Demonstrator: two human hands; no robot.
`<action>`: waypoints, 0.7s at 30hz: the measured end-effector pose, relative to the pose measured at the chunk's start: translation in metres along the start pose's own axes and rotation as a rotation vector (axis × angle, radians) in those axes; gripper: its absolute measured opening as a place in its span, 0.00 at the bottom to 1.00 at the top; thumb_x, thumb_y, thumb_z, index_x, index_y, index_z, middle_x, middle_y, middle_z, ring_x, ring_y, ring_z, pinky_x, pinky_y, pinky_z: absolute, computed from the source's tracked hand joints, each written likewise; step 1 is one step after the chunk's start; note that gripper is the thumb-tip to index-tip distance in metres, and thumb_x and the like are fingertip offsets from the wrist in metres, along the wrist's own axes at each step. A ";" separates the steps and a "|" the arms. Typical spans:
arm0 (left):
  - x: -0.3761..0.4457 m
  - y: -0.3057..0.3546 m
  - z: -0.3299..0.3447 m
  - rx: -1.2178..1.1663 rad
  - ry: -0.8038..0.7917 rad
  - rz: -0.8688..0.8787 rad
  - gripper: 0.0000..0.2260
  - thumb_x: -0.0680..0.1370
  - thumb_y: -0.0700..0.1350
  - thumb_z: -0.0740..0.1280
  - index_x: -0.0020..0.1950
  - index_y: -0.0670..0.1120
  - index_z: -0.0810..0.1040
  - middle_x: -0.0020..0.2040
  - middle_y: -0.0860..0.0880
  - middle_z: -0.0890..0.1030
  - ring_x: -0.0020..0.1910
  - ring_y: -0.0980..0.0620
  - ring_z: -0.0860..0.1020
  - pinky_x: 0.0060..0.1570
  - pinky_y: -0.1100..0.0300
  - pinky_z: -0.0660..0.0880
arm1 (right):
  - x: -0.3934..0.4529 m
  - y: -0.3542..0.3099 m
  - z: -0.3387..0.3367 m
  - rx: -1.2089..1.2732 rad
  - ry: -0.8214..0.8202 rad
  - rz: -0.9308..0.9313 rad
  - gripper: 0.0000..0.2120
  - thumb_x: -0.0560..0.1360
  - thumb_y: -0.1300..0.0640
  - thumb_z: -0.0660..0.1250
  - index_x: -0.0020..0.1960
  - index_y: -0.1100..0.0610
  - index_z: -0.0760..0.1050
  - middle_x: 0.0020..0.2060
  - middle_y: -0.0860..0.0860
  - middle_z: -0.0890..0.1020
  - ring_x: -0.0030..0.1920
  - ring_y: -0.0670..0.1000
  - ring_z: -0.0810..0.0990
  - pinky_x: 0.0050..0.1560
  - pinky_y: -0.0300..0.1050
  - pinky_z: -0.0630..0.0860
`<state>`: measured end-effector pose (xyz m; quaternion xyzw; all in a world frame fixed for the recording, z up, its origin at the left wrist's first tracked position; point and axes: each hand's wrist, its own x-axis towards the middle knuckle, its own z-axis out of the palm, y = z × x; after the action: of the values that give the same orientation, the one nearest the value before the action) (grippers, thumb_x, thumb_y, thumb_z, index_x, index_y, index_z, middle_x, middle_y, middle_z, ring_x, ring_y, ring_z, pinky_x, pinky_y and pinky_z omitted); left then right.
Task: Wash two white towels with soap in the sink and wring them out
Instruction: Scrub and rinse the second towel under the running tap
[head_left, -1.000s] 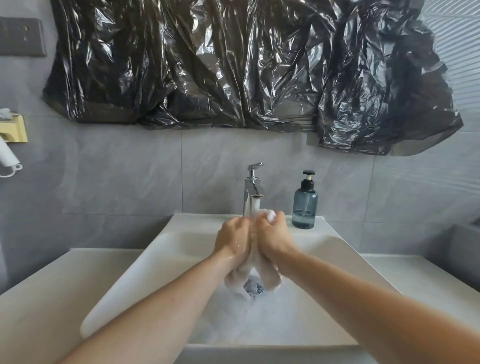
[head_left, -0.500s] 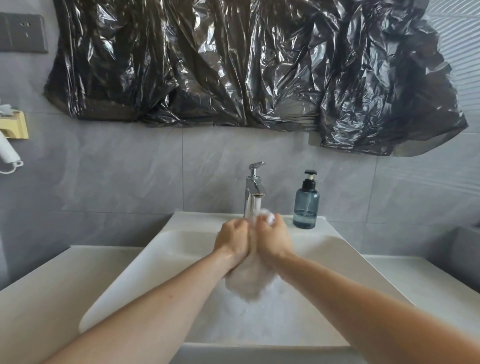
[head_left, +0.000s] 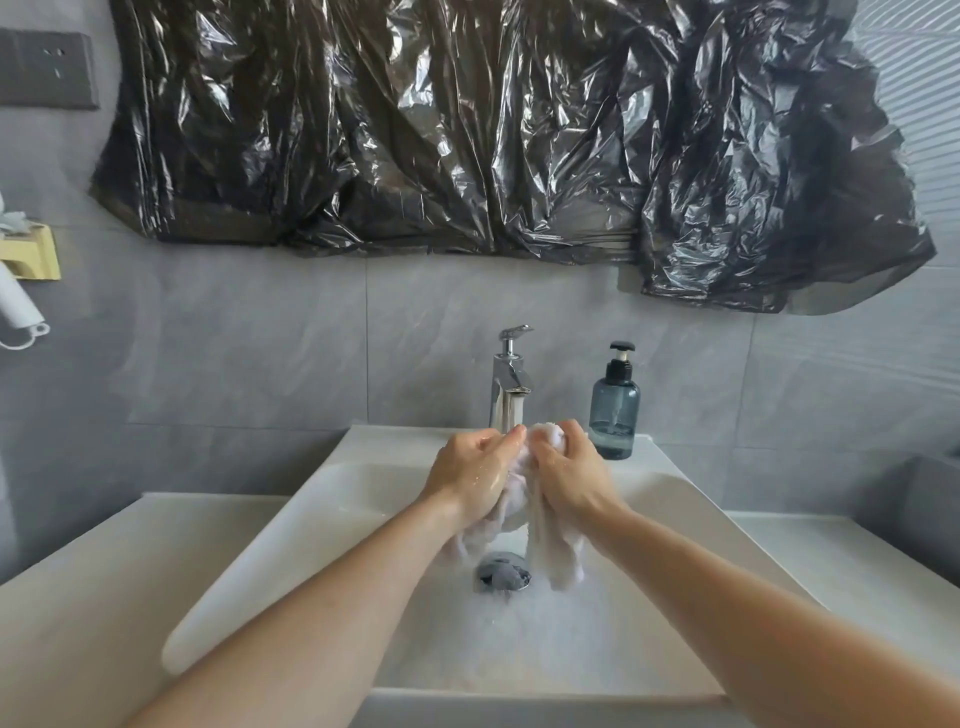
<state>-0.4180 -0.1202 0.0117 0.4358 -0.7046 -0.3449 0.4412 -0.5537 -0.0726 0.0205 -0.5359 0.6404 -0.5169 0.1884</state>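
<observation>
Towel (head_left: 553, 551) washing looks midway, I judge: my left hand (head_left: 475, 475) and right hand (head_left: 563, 475) grip it soapy over the sink (head_left: 322, 519), wringing undone.

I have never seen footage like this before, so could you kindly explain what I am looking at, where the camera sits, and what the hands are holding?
There is no machine here: a camera worn on a person's head looks forward and down at their two bare arms. The left hand and right hand both grip a soapy white cloth towel, bunched between them above the drain of the white ceramic sink, which holds foamy water. Behind stand a chrome tap and a blue-grey pump soap bottle. Crinkled black plastic sheeting covers the grey tiled wall above. Only one towel is clearly visible.
</observation>
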 end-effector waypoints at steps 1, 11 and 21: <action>0.001 -0.001 -0.005 0.092 0.010 0.014 0.28 0.74 0.71 0.62 0.38 0.45 0.78 0.31 0.54 0.82 0.37 0.48 0.80 0.43 0.52 0.75 | -0.001 0.001 -0.004 -0.071 -0.004 -0.043 0.11 0.81 0.46 0.61 0.44 0.51 0.73 0.45 0.53 0.78 0.42 0.51 0.77 0.44 0.49 0.74; 0.001 -0.029 -0.022 0.954 -0.105 -0.104 0.19 0.79 0.50 0.63 0.70 0.53 0.73 0.71 0.48 0.69 0.71 0.42 0.69 0.68 0.46 0.68 | -0.014 0.016 -0.029 -0.666 -0.461 0.028 0.23 0.81 0.50 0.63 0.75 0.53 0.71 0.73 0.51 0.73 0.68 0.54 0.74 0.67 0.45 0.70; -0.005 -0.043 -0.012 0.606 -0.264 -0.297 0.07 0.79 0.44 0.60 0.54 0.52 0.73 0.63 0.43 0.80 0.58 0.40 0.77 0.49 0.54 0.70 | -0.015 0.033 -0.011 -0.578 -0.386 0.120 0.19 0.81 0.51 0.64 0.71 0.52 0.72 0.59 0.51 0.81 0.55 0.53 0.81 0.46 0.39 0.73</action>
<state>-0.3918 -0.1330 -0.0231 0.5961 -0.7547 -0.2342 0.1423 -0.5727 -0.0578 -0.0083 -0.6164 0.7432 -0.1913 0.1763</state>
